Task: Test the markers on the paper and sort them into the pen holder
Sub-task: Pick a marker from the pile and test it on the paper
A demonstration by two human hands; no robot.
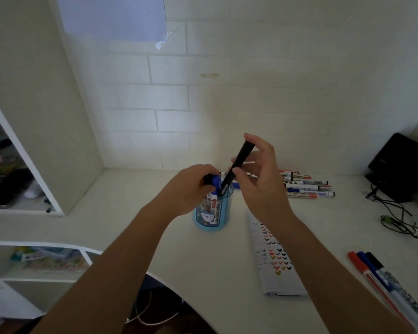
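- Three white-barrelled markers with red, blue and black caps (384,283) lie nearest you on the right of the white desk (203,261). I cannot tell whether they have been tested.
- The white paper sheet (285,283), just right of the holder, carries many rows of coloured tick marks, so testing looks well advanced.
- Your right hand (258,182) pinches a slim black marker (240,161) between thumb and fingertips. It is tilted, with its lower end dipping into the blue translucent plastic pen holder (210,221), which already holds several markers.
- Your left hand (191,189) curls its fingers round a blue-capped marker (216,182) at the holder's mouth.
- A loose row of capped markers (304,186) lies behind your right hand, probably still to do.
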